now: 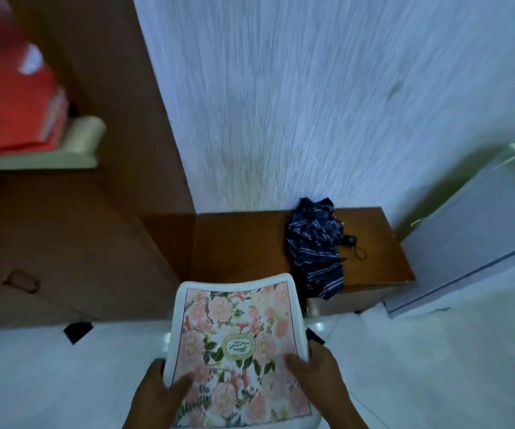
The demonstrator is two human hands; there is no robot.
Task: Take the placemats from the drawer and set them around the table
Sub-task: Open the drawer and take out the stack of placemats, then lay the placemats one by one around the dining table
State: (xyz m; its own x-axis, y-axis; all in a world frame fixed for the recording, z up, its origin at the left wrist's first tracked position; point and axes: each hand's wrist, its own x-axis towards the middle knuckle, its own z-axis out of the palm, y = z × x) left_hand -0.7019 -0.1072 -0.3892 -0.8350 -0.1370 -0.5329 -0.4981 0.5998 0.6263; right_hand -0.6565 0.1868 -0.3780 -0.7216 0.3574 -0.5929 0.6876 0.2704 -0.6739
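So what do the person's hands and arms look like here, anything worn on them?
Both are bare. The left hand and right hand show no gloves, rings or watch, and no sleeve reaches the wrists in view. The forearms run out of the bottom edge, so anything worn higher up is hidden.

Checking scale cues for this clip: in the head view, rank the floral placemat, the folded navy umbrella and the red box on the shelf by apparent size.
1. Floral placemat, though nearness to the camera inflates it.
2. Red box, blurred and cut off by the frame, so unsure against the placemat.
3. Navy umbrella, clearly smallest.

hands (237, 388) gripping floral placemats (237, 345), both sides
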